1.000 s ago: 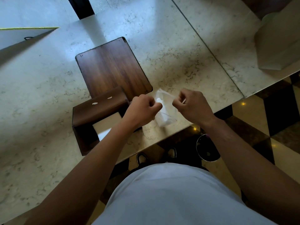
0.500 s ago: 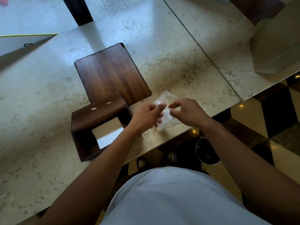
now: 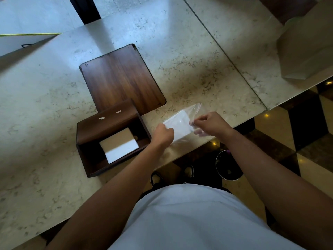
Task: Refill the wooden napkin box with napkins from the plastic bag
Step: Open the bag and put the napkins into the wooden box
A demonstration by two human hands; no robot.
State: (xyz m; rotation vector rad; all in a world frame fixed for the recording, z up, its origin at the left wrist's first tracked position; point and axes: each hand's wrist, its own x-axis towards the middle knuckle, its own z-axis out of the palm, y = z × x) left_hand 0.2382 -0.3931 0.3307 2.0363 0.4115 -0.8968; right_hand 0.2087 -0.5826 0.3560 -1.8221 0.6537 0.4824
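Observation:
A dark wooden napkin box point(image 3: 90, 139) stands open on the marble table near its front edge, with a small white napkin stack point(image 3: 119, 146) inside. Its flat wooden lid point(image 3: 122, 80) lies just behind it. To the right of the box, a stack of white napkins point(image 3: 179, 124) sits partly in a clear plastic bag point(image 3: 197, 110). My left hand point(image 3: 162, 135) pinches the left end of this stack. My right hand point(image 3: 211, 124) grips the bag's plastic at the right end.
A large beige paper bag point(image 3: 306, 49) stands at the far right on the adjoining table. A white board with a yellow edge point(image 3: 21, 40) lies at the far left. Below the table edge are a round dark bin point(image 3: 228, 165) and my shoes on a chequered floor.
The bag has come down from a raised position to lie flat on the table. My hands have moved apart, and the white napkin stack now shows between them, sliding out leftward.

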